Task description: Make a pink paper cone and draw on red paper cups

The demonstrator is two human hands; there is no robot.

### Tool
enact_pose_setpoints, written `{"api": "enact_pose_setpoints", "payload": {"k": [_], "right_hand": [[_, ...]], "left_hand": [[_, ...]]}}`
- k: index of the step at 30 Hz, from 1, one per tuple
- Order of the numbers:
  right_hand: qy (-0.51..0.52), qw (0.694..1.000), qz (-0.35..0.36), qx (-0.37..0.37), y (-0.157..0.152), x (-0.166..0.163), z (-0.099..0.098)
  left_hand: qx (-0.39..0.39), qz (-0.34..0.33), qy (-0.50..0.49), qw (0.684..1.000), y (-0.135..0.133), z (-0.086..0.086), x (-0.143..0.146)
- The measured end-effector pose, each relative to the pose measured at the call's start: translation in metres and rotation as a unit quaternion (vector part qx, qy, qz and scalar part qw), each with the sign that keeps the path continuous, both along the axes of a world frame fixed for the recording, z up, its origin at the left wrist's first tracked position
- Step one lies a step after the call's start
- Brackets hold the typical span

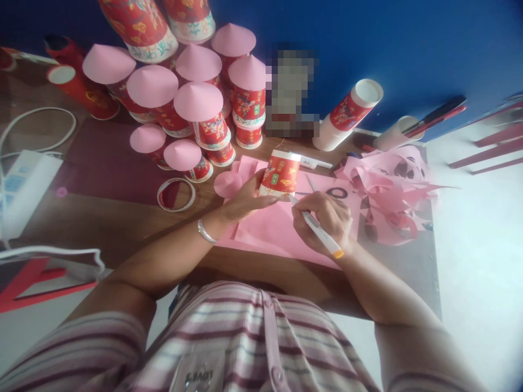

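While the left hand (250,197) holds a red paper cup (284,171) from its left side, the right hand (327,215) holds a white marker (321,231) with a yellow-orange end. The left hand's grip is narrow about the cup, its thumb along the near edge; the right hand's grip is tight round the marker barrel. The cup is near the middle of the scene, over pink paper sheets (269,231) on the brown tabletop (253,261). The marker's tip is at the near right part of the cup's white band, where 1 patch of yellowish drawing shows (whether tip and band touch, I cannot tell).

Just beyond the cup lies a white pen (316,163), and to the right of the cup are scissors (337,193) with a dark handle. Farther right is a heap of pink paper scraps (392,185); beyond it stands a white holder (390,136) with pens (437,115). A red-and-white cup stack (351,111) stands to the left of that holder.

On the far left, at least 8 pink cones (198,101) top red cups (249,106). Another small pink cone (227,184) lies just beside the left hand, and a red-and-white ring (176,194) is to its left.
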State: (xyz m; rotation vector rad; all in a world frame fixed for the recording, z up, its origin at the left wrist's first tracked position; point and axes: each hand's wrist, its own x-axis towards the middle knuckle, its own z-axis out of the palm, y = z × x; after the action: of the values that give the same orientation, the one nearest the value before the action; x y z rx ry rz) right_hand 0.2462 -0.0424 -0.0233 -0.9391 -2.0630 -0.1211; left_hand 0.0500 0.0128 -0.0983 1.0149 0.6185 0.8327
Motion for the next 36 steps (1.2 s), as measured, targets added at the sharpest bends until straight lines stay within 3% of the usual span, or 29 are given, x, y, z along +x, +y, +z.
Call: {"api": "enact_pose_setpoints", "payload": {"k": [11,36], "right_hand": [[0.010,1.000,-0.006,0.002,0.000,0.000,-0.003],[0.000,1.000,-0.007,0.004,0.000,-0.001,0.000]], "left_hand": [[0.005,-0.002,-0.004,1.000,0.000,-0.003,-0.001],[0.018,-0.012,-0.020,1.000,0.000,0.009,0.001]]}}
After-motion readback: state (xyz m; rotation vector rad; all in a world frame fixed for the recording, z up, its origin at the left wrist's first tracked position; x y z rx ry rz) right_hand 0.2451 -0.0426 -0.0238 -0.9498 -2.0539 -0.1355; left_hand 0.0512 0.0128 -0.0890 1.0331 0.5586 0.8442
